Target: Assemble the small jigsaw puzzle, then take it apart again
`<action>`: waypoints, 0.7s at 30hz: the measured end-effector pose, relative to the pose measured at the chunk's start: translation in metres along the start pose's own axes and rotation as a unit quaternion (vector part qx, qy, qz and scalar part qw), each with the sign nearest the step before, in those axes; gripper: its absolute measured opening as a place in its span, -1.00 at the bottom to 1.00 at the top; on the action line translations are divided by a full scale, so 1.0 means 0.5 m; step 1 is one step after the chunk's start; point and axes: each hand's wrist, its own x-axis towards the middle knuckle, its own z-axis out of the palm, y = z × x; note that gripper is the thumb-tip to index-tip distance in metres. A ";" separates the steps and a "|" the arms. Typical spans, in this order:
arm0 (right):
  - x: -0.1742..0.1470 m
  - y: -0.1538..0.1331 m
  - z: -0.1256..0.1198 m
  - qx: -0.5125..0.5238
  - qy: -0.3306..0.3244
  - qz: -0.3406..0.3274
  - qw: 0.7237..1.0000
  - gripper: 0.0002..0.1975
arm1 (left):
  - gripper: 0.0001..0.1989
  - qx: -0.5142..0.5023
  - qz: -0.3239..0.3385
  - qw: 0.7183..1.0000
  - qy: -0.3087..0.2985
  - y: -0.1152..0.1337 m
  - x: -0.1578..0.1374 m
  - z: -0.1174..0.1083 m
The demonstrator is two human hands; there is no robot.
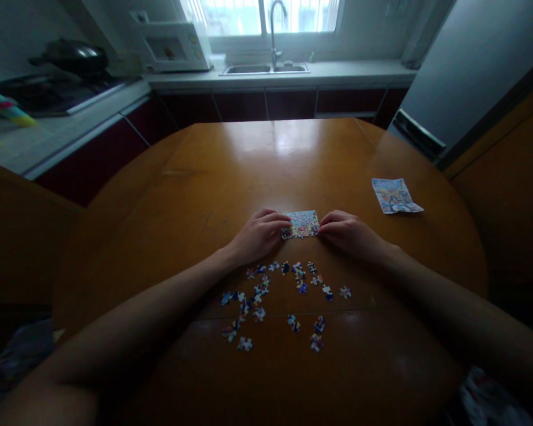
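A partly assembled jigsaw puzzle (302,222) lies on the wooden table, pale blue at its top and many-coloured along its bottom, with a knobbly lower edge. My left hand (261,234) grips its left side, the fingers curled over the edge. At the lower right corner, my right hand (352,234) has its fingertips pinched together against the puzzle. Whether a separate piece sits under those fingertips is hidden. Nearer to me, several loose puzzle pieces (245,305) are scattered in small clusters, and a single puzzle piece (345,292) lies off to their right.
A creased printed picture sheet (393,195) rests on the table (266,157) at the right. Beyond the table, a counter holds a sink (249,69), a microwave (173,47) and, left, a stove with a dark pan (73,57). A fridge (471,71) stands at right.
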 end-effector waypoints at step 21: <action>0.002 -0.007 -0.004 -0.051 0.022 0.028 0.998 -0.75 | -0.72 -0.008 -0.011 1.000 -0.012 -0.003 -0.001 0.004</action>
